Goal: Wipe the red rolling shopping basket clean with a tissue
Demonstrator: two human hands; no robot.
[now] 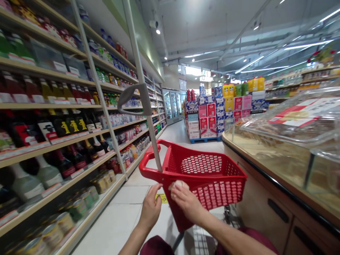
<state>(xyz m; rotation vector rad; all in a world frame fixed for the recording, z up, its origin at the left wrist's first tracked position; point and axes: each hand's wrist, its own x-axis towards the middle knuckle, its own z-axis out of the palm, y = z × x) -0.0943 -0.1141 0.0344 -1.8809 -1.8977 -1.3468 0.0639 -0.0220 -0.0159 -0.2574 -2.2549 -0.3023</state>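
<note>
A red plastic basket trolley (202, 163) stands right in front of me, with a tall grey pole and loop handle (143, 101) rising at its left. My right hand (186, 202) presses a crumpled whitish cloth (182, 184) against the trolley's near side wall. Its fingers cover most of the cloth. Just left of that wall is my left hand (151, 205), thumb and fingers apart and slightly curled, holding nothing I can see. Its fingertips come close to the trolley's lower rim; whether they touch it I cannot tell.
Shelves of bottles and cans (66, 134) line the left side. On the right, a wooden counter (265, 198) carries clear plastic covers (294, 117) over food. Stacked boxes (208, 120) stand on a blue pallet (204, 140) ahead. A yellow floor sticker (162, 198) lies behind my hands.
</note>
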